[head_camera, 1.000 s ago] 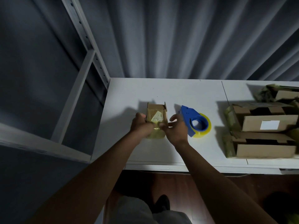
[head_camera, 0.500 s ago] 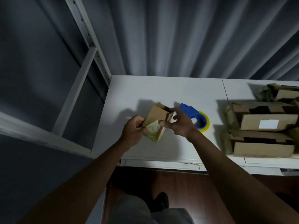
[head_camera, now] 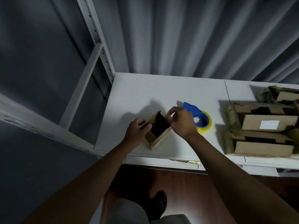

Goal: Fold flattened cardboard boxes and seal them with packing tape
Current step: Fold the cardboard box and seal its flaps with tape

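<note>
— Box position? Small cardboard box (head_camera: 159, 129) is seen just left of frame centre, on the white table (head_camera: 145, 92), turned corner-on to the near table edge, open side up, dark inside.

— Hands on it? Left hand (head_camera: 135, 133) is set against the box's left side, fingers curled over the left rim; the box is gripped there. Right hand (head_camera: 181, 122) is placed at the upper right corner of the box, thumb and fingers pinched on a flap there. How much of that flap is caught cannot be told; it is partly hidden by the fingers.

— Tape? Blue tape dispenser (head_camera: 196, 114) with a yellowish roll is noted on the table just right of the right hand, partly covered by it in this view. Contact between hand and dispenser cannot be told.

— Other boxes? Pile of cardboard boxes (head_camera: 262, 130) is recorded at the right edge of the frame, well apart from the small box; a white label (head_camera: 269, 124) is seen on one face, greenish tape along several edges.

— Surroundings? White metal shelf frame (head_camera: 90, 50) is seen at upper left, grey curtain (head_camera: 186, 34) across the top behind the table. Dark wood floor and a dark shoe (head_camera: 158, 202) are seen at lower centre.
</note>
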